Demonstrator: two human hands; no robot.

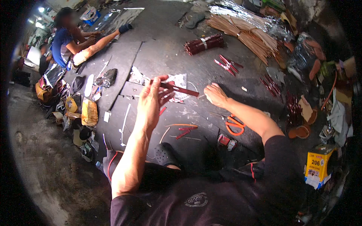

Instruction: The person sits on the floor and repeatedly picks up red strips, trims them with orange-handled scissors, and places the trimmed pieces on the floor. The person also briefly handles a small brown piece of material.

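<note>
Between the thumb and fingers of my left hand (150, 98) is a dark red strap (185, 90), held raised with its free end pointing right. My right hand (215, 95) is closed just beyond that end, with a gap between. A thin pale tip shows at its fingers; what it belongs to is hidden. Below the strap lies a whitish sheet (180, 80) on the dark work surface. Scissors with orange handles (235, 126) rest below my right forearm. Short dark red pieces (184, 132) lie nearer my body beside a thin orange-brown strip (181, 124).
A tied bundle of dark red straps (204, 44) lies ahead, with loose red straps (228, 65) nearby. Far right are brown strips (245, 34); a yellow box (319, 165) stands at right. Another person (69, 43) sits far left, near bags and scraps. A small packet (227, 142) lies near me.
</note>
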